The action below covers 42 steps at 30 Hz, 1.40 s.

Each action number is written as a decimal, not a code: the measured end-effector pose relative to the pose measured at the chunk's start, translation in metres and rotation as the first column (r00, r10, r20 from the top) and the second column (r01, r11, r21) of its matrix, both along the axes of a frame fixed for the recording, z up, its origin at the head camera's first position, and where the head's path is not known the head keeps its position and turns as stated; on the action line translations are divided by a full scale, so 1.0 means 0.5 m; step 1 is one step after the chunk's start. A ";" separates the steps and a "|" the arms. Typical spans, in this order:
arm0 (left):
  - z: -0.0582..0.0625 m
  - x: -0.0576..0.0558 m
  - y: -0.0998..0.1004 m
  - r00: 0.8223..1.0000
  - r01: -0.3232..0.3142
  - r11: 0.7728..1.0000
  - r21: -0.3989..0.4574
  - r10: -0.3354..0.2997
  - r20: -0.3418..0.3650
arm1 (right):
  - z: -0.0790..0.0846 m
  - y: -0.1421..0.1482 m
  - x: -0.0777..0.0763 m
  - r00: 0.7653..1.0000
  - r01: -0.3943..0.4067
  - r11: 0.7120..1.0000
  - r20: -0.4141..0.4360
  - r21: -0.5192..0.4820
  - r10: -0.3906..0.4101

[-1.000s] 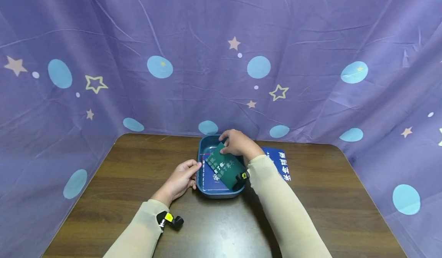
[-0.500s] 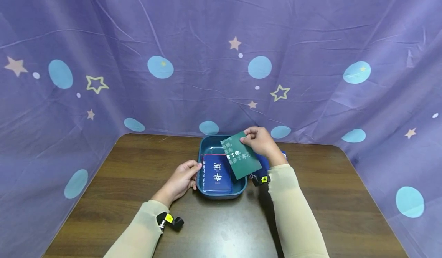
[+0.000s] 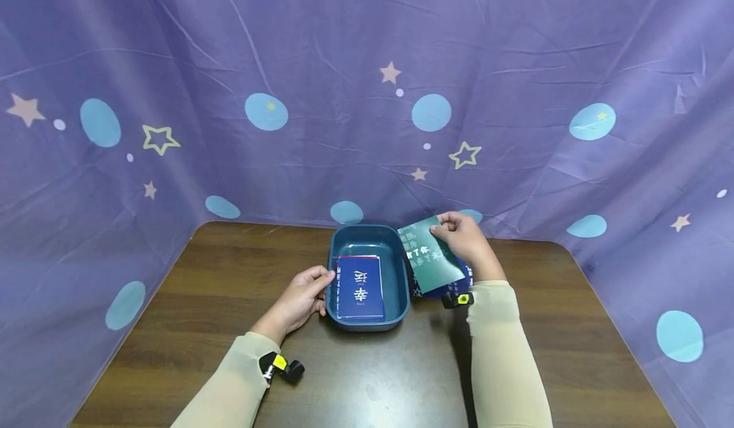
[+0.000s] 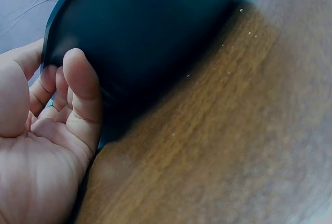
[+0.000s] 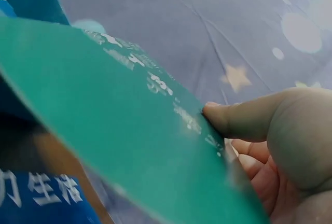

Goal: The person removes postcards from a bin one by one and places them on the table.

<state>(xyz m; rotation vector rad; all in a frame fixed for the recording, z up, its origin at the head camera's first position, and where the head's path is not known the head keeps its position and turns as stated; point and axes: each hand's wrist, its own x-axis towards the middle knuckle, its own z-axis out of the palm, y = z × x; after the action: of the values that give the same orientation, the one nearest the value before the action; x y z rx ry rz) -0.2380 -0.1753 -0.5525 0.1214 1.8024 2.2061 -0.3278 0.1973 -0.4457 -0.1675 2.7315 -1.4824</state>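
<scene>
A green card with white characters is pinched at its far edge by my right hand. It hangs tilted to the right of the dark teal tray, overlapping blue cards on the table. In the right wrist view, the thumb lies on the green card's printed face and the fingers curl behind it. My left hand grips the tray's left rim, thumb at the top and fingers against the outer wall. Inside the tray, a stack of blue cards lies to the left.
The wooden table reaches to a purple curtain with stars and dots, which stands close behind the tray and along both sides. A black camera is strapped to each wrist.
My right hand has lifted the green card out of the tray and carried it right, uncovering the blue cards inside. The left hand has stayed on the tray's rim.
</scene>
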 end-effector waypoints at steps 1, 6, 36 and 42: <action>-0.001 -0.001 0.000 1.000 0.000 1.000 -0.001 0.000 0.000 | -0.001 0.012 -0.001 1.000 0.012 1.000 -0.005 0.010 -0.012; 0.000 -0.001 0.000 1.000 0.002 1.000 -0.004 -0.002 0.001 | -0.014 0.068 -0.005 0.995 0.093 0.996 0.028 0.011 -0.093; 0.005 -0.002 0.001 1.000 0.000 1.000 -0.014 0.000 0.001 | -0.118 0.171 0.007 0.921 0.291 0.872 0.131 0.393 -0.366; 0.004 -0.002 -0.001 1.000 0.001 1.000 -0.018 -0.001 -0.003 | -0.121 0.163 0.006 0.921 0.317 0.865 0.091 0.388 -0.378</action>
<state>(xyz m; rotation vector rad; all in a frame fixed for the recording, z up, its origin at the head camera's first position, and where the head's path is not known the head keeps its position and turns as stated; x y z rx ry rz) -0.2390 -0.1758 -0.5504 0.1213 1.8223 2.1900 -0.3251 0.2789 -0.5060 0.4629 2.9393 -0.9421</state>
